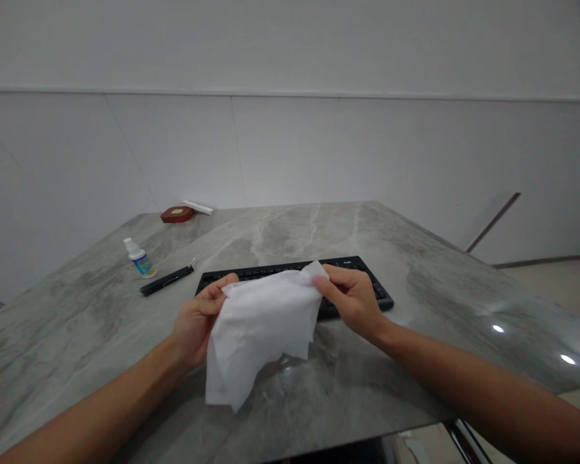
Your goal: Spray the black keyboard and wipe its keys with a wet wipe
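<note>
A white tissue (265,322) hangs spread between my two hands, its lower edge drooping over the table. My left hand (198,322) pinches its upper left corner between thumb and fingers. At the upper right corner, my right hand (352,296) grips it the same way. Behind and partly under the tissue lies a black keyboard (379,290), its middle covered from view by the cloth and hands. Only its far edge, right end and a bit of the left end show.
Left of the keyboard lies a black brush-like tool (167,281). Beyond it stands a small white spray bottle (140,259) with a blue label. Near the far edge sit a reddish-brown case (176,214) and a white strip (198,207). Everything rests on a grey marbled table (294,232) before a white wall.
</note>
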Available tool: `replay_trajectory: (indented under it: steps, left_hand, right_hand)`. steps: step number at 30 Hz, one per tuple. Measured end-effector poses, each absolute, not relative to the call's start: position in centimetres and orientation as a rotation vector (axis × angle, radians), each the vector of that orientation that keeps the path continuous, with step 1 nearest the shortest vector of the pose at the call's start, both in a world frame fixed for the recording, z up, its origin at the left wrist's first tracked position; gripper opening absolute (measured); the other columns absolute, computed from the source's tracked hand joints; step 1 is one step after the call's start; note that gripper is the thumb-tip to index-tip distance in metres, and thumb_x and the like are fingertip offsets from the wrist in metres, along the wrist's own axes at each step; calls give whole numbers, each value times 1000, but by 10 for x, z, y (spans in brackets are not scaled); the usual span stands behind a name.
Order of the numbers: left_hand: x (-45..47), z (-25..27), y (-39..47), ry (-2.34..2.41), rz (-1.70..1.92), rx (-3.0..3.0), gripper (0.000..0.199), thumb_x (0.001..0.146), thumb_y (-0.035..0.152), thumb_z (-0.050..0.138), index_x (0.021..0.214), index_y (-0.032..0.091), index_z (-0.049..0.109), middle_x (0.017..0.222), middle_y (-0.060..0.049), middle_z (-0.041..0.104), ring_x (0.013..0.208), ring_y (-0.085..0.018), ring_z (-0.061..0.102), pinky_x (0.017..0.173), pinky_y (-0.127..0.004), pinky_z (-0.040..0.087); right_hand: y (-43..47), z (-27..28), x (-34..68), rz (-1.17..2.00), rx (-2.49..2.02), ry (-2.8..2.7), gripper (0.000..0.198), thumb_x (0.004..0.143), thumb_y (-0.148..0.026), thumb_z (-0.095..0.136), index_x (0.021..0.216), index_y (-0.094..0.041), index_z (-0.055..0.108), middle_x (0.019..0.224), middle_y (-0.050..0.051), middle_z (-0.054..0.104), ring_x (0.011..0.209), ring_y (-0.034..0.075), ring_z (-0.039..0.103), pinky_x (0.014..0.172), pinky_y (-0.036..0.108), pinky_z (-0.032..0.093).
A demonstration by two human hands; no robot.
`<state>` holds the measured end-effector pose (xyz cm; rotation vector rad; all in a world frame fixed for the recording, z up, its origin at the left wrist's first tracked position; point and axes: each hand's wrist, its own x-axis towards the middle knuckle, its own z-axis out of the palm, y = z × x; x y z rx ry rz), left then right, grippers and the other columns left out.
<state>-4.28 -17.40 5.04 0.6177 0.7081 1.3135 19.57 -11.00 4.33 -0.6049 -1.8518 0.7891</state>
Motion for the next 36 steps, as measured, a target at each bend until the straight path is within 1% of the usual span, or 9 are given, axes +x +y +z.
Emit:
replay_trajectory:
  steps: [4, 7, 10, 14, 18, 26, 31, 33, 36]
  left_hand:
    - [-42, 47, -170, 896, 1370, 677, 26, 68, 20, 75, 87, 16, 58, 67, 1, 59, 50, -12, 55, 46, -20, 48]
    - [-40, 41, -169, 971, 1338, 808, 46, 72, 36, 77, 109, 20, 55, 85, -3, 64, 64, -18, 63, 53, -27, 53]
    - [-39, 35, -168, 1021, 1289, 974, 60, 70, 33, 80, 120, 24, 49, 90, -4, 65, 66, -20, 64, 56, -30, 55]
    - [-42, 29, -166, 1140, 1289, 1091, 48, 72, 34, 79, 110, 21, 53, 73, 0, 61, 56, -13, 57, 48, -20, 47]
    - [-43, 28, -163, 1170, 1340, 1099, 45, 74, 39, 76, 107, 21, 51, 73, 1, 61, 55, -12, 55, 47, -19, 45]
    - [-49, 21, -157, 1267, 1474, 1237, 31, 84, 49, 62, 89, 21, 49, 57, 7, 46, 43, -8, 40, 38, -15, 30]
    - [-49, 23, -161, 1345, 1420, 1332, 30, 88, 48, 57, 105, 23, 51, 52, 8, 39, 39, -8, 31, 36, -15, 21]
    - [-48, 27, -163, 1364, 1402, 1402, 30, 88, 44, 57, 109, 23, 52, 53, 7, 42, 41, -9, 31, 37, -16, 21]
    - [-48, 33, -164, 1419, 1464, 1557, 20, 86, 37, 60, 98, 21, 61, 63, 3, 54, 48, -10, 39, 43, -18, 27]
  right_hand:
    - [-103, 40, 195, 1074, -786, -1640, 32, 86, -40, 58, 66, -15, 65, 62, 1, 57, 61, 14, 52, 58, 26, 41]
    - [-102, 38, 192, 1097, -830, -1581, 36, 83, -44, 61, 62, -15, 63, 63, 1, 57, 60, 13, 50, 57, 25, 39]
    - [-101, 37, 192, 1114, -807, -1579, 34, 82, -45, 63, 66, -15, 65, 67, 2, 59, 62, 13, 51, 57, 24, 39]
    - [-100, 35, 193, 1324, -665, -1688, 29, 78, -44, 67, 86, -16, 70, 81, 4, 65, 73, 17, 58, 64, 26, 45]
    - [-96, 28, 194, 1363, -667, -1815, 30, 79, -44, 66, 85, -15, 70, 85, 6, 66, 76, 18, 60, 64, 27, 47]
    - [-87, 28, 195, 914, -908, -1783, 38, 84, -48, 58, 63, -16, 59, 62, 0, 52, 58, 12, 46, 54, 24, 36]
    - [-86, 28, 197, 709, -956, -1789, 39, 87, -45, 55, 61, -17, 55, 57, -2, 45, 55, 11, 41, 51, 24, 31]
    - [-85, 28, 198, 655, -942, -1812, 37, 89, -45, 53, 64, -17, 59, 59, -2, 49, 56, 11, 44, 52, 24, 33]
    - [-84, 29, 200, 566, -894, -1858, 32, 90, -41, 52, 73, -18, 66, 63, 0, 57, 58, 13, 49, 55, 25, 36]
